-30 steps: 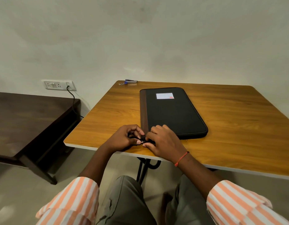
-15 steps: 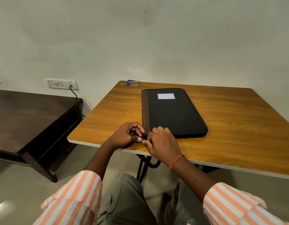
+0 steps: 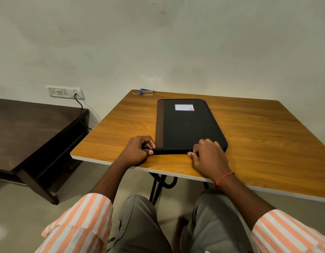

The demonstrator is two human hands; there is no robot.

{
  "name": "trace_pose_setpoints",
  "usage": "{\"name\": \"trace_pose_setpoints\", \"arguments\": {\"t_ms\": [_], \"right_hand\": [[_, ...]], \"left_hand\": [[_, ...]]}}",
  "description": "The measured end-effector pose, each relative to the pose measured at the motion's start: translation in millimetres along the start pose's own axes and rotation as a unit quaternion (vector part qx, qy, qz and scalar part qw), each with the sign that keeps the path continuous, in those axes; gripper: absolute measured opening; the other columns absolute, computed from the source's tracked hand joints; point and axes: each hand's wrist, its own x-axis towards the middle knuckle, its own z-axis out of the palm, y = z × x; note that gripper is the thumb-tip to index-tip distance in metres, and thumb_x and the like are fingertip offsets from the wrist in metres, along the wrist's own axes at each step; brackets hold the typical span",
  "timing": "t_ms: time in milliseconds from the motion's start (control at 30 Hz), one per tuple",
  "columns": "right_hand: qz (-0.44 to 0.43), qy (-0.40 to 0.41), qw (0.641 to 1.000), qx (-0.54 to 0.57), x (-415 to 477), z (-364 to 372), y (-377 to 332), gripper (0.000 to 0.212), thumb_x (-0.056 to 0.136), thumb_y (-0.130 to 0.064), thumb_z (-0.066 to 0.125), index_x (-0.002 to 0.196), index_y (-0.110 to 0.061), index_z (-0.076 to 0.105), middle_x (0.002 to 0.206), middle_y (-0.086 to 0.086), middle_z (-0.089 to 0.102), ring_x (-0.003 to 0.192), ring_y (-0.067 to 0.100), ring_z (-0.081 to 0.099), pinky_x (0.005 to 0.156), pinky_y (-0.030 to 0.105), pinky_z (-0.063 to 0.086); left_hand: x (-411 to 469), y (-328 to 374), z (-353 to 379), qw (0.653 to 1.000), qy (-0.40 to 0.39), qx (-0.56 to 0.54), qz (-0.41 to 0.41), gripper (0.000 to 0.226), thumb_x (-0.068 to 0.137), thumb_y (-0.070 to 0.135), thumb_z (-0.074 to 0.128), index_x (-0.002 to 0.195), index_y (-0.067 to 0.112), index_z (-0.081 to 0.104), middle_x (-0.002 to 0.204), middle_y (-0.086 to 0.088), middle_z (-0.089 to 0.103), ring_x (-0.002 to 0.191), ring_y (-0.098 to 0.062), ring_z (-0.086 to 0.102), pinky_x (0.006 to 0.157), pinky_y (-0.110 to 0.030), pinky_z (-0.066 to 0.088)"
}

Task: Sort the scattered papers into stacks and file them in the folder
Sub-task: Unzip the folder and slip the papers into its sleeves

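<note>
A black zip folder [image 3: 189,126] with a brown spine strip and a white label lies flat on the wooden table [image 3: 258,143]. My left hand [image 3: 136,152] pinches the folder's near left corner at the zip's end. Further right along the near edge, my right hand [image 3: 209,156] pinches the small metal zip pull. No loose papers are in view.
A small blue and silver stapler [image 3: 146,91] lies at the table's far left corner. A dark wooden bench [image 3: 30,128] stands to the left, under a wall socket [image 3: 65,92] with a black cable plugged in. My knees are under the table's near edge.
My right hand has slid right along the folder's near edge with the zip pull, away from my left hand, which stays at the left corner.
</note>
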Motion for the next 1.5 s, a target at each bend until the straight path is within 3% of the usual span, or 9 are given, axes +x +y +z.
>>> {"name": "trace_pose_setpoints", "arguments": {"t_ms": [233,300,367,467,600,833,1200,1300,1500], "right_hand": [[0.082,0.027,0.996,-0.001,-5,-6,34,0.022,0.095,-0.042,0.062,0.081,-0.026,0.064,0.082,-0.007,0.053,0.078,0.01,0.049,0.077,0.031,0.048],[0.109,0.028,0.993,0.032,-8,-6,38,0.022,0.095,-0.04,0.064,0.08,-0.025,0.063,0.082,-0.006,0.053,0.076,0.01,0.05,0.069,0.028,0.045],[0.123,0.023,0.99,0.063,-9,-4,40,0.021,0.096,-0.038,0.063,0.08,-0.025,0.061,0.083,-0.006,0.052,0.076,0.009,0.05,0.064,0.024,0.041],[0.112,0.018,0.99,0.084,-7,1,42,0.022,0.096,-0.038,0.063,0.079,-0.026,0.058,0.083,-0.007,0.05,0.075,0.006,0.049,0.063,0.023,0.043],[0.08,-0.003,0.989,0.121,-6,0,42,0.023,0.096,-0.041,0.061,0.077,-0.028,0.056,0.081,-0.01,0.049,0.072,0.006,0.048,0.06,0.023,0.043],[0.035,-0.004,0.991,0.128,-15,-6,44,0.027,0.093,-0.038,0.063,0.071,-0.03,0.05,0.078,-0.01,0.046,0.07,0.005,0.045,0.055,0.023,0.036],[0.054,-0.007,0.991,0.123,8,-9,85,0.024,0.092,-0.036,0.068,0.073,-0.027,0.057,0.081,-0.01,0.049,0.075,0.006,0.047,0.064,0.029,0.046],[0.054,-0.015,0.99,0.13,18,-5,89,0.026,0.092,-0.036,0.068,0.072,-0.029,0.054,0.08,-0.01,0.049,0.074,0.006,0.048,0.061,0.026,0.041],[0.059,-0.017,0.991,0.12,30,2,83,0.023,0.095,-0.035,0.064,0.075,-0.028,0.054,0.084,-0.01,0.048,0.077,0.006,0.048,0.061,0.024,0.041]], "left_hand": [[23,-7,4,0.969,0.211,0.06,-0.117,0.022,0.087,0.003,0.066,0.08,0.023,0.067,0.084,0.002,0.068,0.08,-0.013,0.063,0.062,-0.023,0.045],[26,-6,8,0.957,0.233,0.115,-0.133,0.022,0.088,0.005,0.065,0.085,0.027,0.065,0.094,-0.001,0.066,0.086,-0.015,0.06,0.068,-0.028,0.05],[21,-1,17,0.932,0.238,0.265,-0.072,0.025,0.087,0.012,0.068,0.107,0.028,0.065,0.113,0.0,0.061,0.103,-0.017,0.053,0.085,-0.033,0.05],[11,24,41,0.948,0.153,0.265,0.088,0.049,0.091,0.035,0.069,0.138,0.035,0.053,0.138,0.007,0.047,0.132,-0.015,0.039,0.112,-0.037,0.038],[20,58,85,0.929,0.028,0.297,0.217,0.067,0.092,0.053,0.065,0.152,0.036,0.041,0.158,0.008,0.039,0.149,-0.014,0.027,0.121,-0.037,0.026],[45,65,106,0.904,-0.051,0.345,0.246,0.052,0.107,0.033,0.046,0.157,0.027,0.034,0.162,0.002,0.036,0.153,-0.017,0.026,0.126,-0.04,0.019],[38,49,83,0.937,-0.068,0.231,0.251,0.043,0.108,0.025,0.045,0.151,0.031,0.045,0.157,0.018,0.036,0.149,0.0,0.016,0.12,-0.022,-0.002],[38,30,65,0.941,-0.111,0.201,0.25,0.04,0.107,0.029,0.048,0.146,0.038,0.05,0.154,0.021,0.044,0.151,-0.003,0.025,0.125,-0.043,0.025],[42,11,32,0.938,-0.12,0.191,0.264,0.045,0.102,0.017,0.056,0.142,0.036,0.052,0.149,0.024,0.047,0.145,0.013,0.024,0.123,-0.018,0.013]]}}
